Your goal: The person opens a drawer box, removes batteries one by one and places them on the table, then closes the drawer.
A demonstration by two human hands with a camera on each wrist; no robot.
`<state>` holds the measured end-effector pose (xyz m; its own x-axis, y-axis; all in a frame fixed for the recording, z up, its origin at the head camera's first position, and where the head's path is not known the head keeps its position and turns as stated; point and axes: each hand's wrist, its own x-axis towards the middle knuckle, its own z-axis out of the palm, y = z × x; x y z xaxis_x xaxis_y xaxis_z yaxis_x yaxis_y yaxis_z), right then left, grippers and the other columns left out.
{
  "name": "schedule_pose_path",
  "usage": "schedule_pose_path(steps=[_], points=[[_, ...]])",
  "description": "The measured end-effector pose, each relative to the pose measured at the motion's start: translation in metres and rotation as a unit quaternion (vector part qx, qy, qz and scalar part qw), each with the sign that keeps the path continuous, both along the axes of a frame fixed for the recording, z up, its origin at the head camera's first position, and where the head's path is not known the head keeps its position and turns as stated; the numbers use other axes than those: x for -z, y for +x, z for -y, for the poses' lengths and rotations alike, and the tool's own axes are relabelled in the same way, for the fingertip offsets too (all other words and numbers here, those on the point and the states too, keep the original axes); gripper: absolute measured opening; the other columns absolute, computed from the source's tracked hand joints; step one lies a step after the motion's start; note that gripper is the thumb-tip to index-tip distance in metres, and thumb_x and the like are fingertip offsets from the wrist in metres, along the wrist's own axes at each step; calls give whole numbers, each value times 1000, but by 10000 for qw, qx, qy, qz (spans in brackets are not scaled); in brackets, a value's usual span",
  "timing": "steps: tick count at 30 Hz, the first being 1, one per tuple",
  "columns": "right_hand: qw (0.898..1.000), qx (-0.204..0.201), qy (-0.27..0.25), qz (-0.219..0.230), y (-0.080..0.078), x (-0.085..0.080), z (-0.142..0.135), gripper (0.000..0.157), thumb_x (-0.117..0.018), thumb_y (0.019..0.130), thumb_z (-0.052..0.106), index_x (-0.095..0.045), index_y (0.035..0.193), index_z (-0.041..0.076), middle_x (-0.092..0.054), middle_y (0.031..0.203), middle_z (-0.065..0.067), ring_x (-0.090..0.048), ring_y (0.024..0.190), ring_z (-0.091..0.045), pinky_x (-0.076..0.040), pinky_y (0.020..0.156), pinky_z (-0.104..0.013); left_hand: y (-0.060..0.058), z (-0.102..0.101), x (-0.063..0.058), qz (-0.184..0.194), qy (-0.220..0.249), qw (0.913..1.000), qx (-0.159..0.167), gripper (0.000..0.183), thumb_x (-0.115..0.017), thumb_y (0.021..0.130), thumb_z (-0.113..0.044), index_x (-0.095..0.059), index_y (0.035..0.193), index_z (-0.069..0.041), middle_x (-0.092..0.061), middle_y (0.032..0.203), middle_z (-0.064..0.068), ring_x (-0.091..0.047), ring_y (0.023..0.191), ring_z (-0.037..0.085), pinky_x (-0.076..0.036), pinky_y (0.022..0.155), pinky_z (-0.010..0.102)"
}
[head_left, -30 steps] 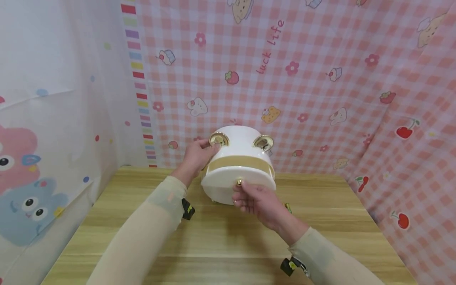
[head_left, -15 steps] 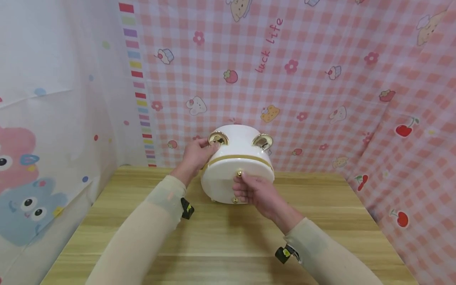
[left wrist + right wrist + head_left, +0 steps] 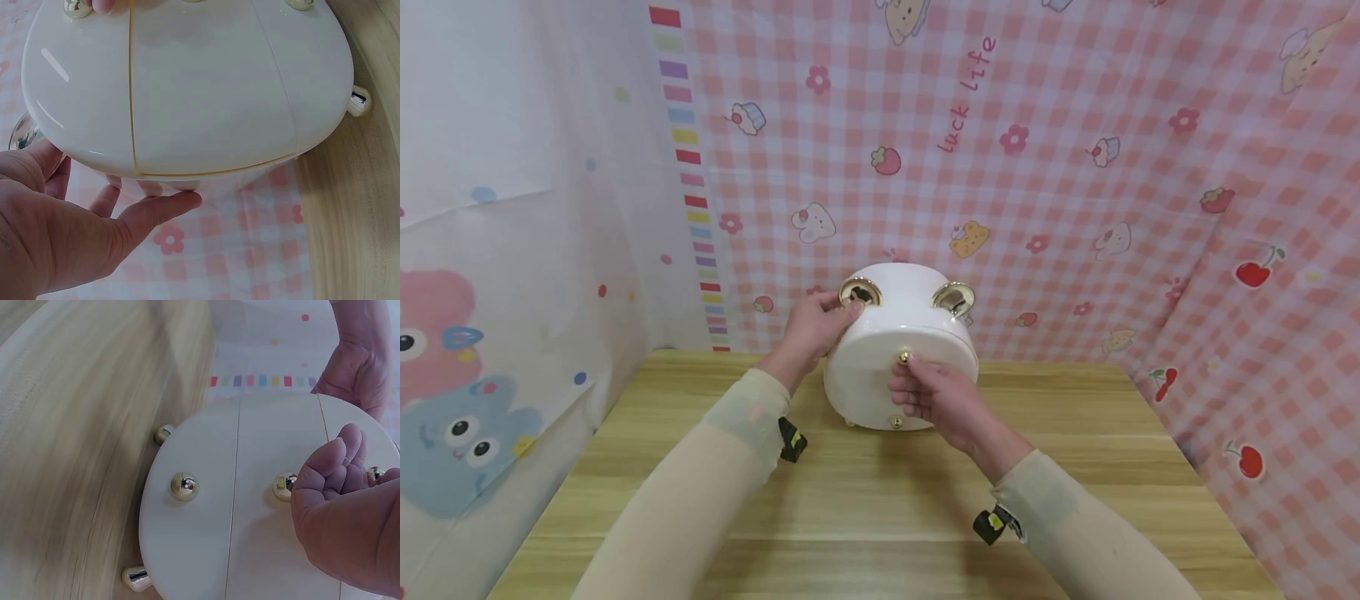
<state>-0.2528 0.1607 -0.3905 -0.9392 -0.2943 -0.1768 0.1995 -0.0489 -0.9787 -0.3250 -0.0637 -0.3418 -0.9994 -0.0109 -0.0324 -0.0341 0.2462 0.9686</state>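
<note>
White cabinet [image 3: 861,387] has two gold ears [image 3: 954,298], three knobs [image 3: 185,486]; right grip [image 3: 942,398] pinches one knob, left grip [image 3: 812,328] clamps the cabinet.

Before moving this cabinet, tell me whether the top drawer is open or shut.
Shut, or very nearly: in the head view, the top drawer shows no gap along its upper edge.

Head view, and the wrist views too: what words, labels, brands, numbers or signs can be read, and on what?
"luck life": lettering that slants up the pink checked cloth at the back.
White box: no lettering on the faces that show.
Black device at the left wrist, black device at the right wrist: any marking is too small to read.
</note>
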Motion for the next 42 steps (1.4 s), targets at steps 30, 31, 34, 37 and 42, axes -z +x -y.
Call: schedule_pose_path(steps=[30, 31, 34, 37, 42], points=[[9974, 165, 517, 463, 9, 56, -6, 64, -50, 111, 55, -64, 133, -3, -79, 108, -6, -73, 90, -15, -61, 81, -29, -4, 3, -3, -17, -227, 9997, 116, 55, -73, 103, -36, -61, 151, -11, -70, 138, 17, -69, 103, 22, -61, 76, 26], [9976, 167, 495, 457, 8, 56, -5, 64, -50, 111, 55, -64, 135, -3, -79, 108, -6, -73, 90, -15, -60, 80, -28, -3, 4, -3, 6, -222, 9997, 109, 55, -73, 103, -36, -61, 151, -10, -70, 139, 17, -69, 102, 21, -60, 75, 24], [9980, 191, 376, 470, 6, 55, 0, 63, -50, 111, 54, -63, 136, -3, -79, 108, -7, -74, 90, -15, -60, 80, -28, -2, 4, -3, 89, -193, 9997, 119, 55, -73, 103, -36, -62, 150, -10, -70, 139, 16, -69, 98, 19, -59, 71, 23], [9982, 202, 249, 500, 5, 53, 5, 62, -51, 111, 54, -62, 134, -3, -79, 108, -7, -74, 90, -16, -60, 79, -28, -2, 4, -1, 118, -158, 9997, 121, 54, -74, 103, -35, -63, 149, -10, -71, 138, 16, -69, 96, 18, -59, 69, 22], [9977, 255, 107, 616, 2, 50, 11, 68, -48, 108, 63, -64, 126, 0, -77, 105, -6, -72, 88, -16, -58, 77, -28, -1, 2, 1, 73, -157, 9998, 114, 54, -74, 103, -35, -62, 150, -11, -72, 136, 16, -70, 95, 18, -60, 70, 23]])
